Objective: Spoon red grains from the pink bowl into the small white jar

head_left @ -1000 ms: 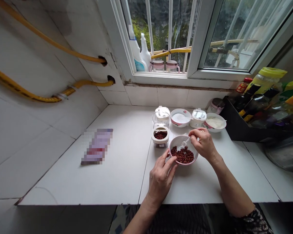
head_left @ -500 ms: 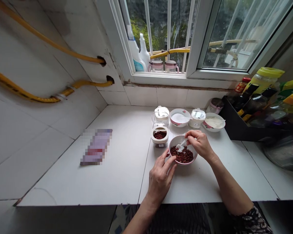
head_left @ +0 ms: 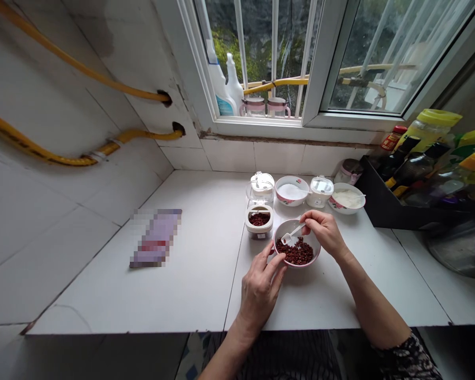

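A white bowl (head_left: 316, 252) with a pink rim holds dark red peppercorn-like grains (head_left: 298, 254). My left hand (head_left: 261, 282) grips the bowl's near left rim between thumb and fingers. Pinched in my right hand (head_left: 323, 232) is a small white spoon (head_left: 293, 234), its scoop over the grains inside the bowl, with a few bits in it. Just left of the bowl stands an open seasoning jar (head_left: 258, 230) filled with the same kind of grains.
Behind stand a lidded clear jar (head_left: 262, 184), a bowl of white powder (head_left: 292, 198), another lidded jar (head_left: 320, 192) and a bowl of pale flakes (head_left: 347, 203). At right, a black box (head_left: 374, 206) holds several bottles. A blurred purple packet (head_left: 158, 237) lies at left.
The spoon's scoop has come up out of the grains and shifted slightly left. My left hand keeps its hold on the bowl.
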### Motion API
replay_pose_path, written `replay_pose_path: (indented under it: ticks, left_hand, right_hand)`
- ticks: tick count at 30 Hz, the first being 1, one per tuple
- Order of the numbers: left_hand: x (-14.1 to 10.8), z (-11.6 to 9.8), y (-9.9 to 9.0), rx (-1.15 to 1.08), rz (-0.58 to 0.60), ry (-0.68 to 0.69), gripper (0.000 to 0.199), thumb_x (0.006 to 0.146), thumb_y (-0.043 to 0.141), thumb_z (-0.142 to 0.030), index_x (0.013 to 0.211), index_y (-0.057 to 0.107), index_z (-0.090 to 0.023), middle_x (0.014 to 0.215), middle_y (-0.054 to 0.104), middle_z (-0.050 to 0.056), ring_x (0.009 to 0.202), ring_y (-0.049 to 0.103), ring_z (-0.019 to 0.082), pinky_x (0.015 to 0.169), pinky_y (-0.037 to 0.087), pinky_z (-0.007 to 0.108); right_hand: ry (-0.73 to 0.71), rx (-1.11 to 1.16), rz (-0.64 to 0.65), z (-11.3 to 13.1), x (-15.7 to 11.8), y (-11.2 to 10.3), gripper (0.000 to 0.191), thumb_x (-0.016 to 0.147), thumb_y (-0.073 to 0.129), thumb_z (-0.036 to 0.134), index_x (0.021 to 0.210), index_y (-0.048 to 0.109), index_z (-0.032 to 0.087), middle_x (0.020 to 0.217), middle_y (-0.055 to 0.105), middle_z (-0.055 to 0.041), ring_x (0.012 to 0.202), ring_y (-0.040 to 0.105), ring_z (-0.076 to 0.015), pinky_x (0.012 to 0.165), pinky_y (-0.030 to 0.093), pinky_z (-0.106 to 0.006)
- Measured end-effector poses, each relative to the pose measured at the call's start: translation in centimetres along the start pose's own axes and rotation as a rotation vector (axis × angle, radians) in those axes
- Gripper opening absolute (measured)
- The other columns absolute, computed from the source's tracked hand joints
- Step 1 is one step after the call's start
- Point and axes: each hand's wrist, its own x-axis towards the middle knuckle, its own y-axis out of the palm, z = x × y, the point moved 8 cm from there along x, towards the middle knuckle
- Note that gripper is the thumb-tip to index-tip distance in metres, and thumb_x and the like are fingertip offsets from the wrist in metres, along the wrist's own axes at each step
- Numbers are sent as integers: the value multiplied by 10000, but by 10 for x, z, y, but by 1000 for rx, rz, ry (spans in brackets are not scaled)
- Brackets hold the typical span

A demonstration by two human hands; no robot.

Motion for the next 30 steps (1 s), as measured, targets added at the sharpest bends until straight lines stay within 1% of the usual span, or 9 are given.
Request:
replay_pose_path:
  ticks: [4, 9, 12, 15, 18, 20, 24, 27, 30]
  left_hand:
    - [0, 0, 0, 6, -1, 1, 239, 964, 534, -173, 1185, 615, -211, 1339, 584, 138, 1160, 627, 229, 939, 563, 351]
    - [-1, 1, 1, 12, -3, -5, 240, 960, 540, -177, 1183, 622, -215, 1333, 592, 136, 1144, 637, 232, 937, 565, 356]
    - [-1, 1, 0, 0, -7, -1, 251, 959, 539, -170, 1193, 619, -216, 1329, 593, 135, 1131, 642, 227, 930, 570, 351]
    - [-1, 1, 0, -7, -6, 5, 265, 959, 531, -161, 1204, 615, -217, 1331, 589, 135, 1137, 639, 226, 926, 572, 347]
    - [-1, 1, 0, -6, 0, 2, 268, 959, 531, -163, 1208, 614, -220, 1333, 588, 131, 1143, 637, 227, 928, 571, 349]
    - [-1, 1, 0, -2, 0, -1, 256, 960, 539, -176, 1200, 616, -222, 1336, 588, 130, 1147, 636, 229, 936, 569, 356]
    - [0, -1, 0, 7, 10, 6, 247, 960, 544, -176, 1194, 613, -221, 1340, 587, 131, 1161, 632, 229, 941, 567, 357]
    - [1, -1, -1, 12, 4, 15, 245, 963, 539, -174, 1192, 613, -215, 1325, 596, 136, 1131, 646, 226, 917, 577, 349]
    - [1, -1, -1, 15, -3, 21, 245, 961, 541, -178, 1191, 617, -215, 1318, 599, 135, 1117, 653, 227, 906, 580, 348]
  right_hand:
    - [27, 172, -14, -1, 2, -1, 155, 750, 584, 311, 757, 662, 177, 562, 664, -2, 541, 588, -140, 607, 500, -283]
    - [-135, 200, -104, 16, -4, 7, 183, 869, 590, 356, 930, 655, 196, 754, 749, -42, 701, 689, -177, 717, 548, -330]
    - [-350, -13, -126, 35, -14, 21, 146, 937, 527, 284, 979, 650, 217, 863, 768, -54, 804, 714, -195, 817, 535, -375]
    - [-642, -335, -84, 57, -27, 41, 208, 948, 461, 164, 975, 658, 224, 877, 773, -39, 776, 700, -182, 946, 462, -430]
    - [-779, -456, -97, 67, -35, 40, 241, 926, 448, 100, 980, 651, 219, 844, 769, -14, 719, 685, -163, 981, 419, -433]
    - [-745, -438, -159, 67, -33, 24, 204, 916, 478, 113, 964, 648, 217, 786, 759, 2, 696, 677, -165, 966, 424, -417]
    - [-514, -495, -209, 48, -19, -6, 167, 844, 512, 150, 786, 644, 234, 635, 698, 9, 719, 652, -202, 909, 448, -385]
    - [-399, -594, -143, 31, -10, -7, 174, 799, 507, 145, 717, 634, 231, 657, 709, -4, 685, 622, -191, 942, 416, -393]
    - [-371, -634, -49, 21, -7, 6, 175, 802, 495, 142, 746, 640, 221, 676, 717, 1, 608, 584, -156, 998, 368, -415]
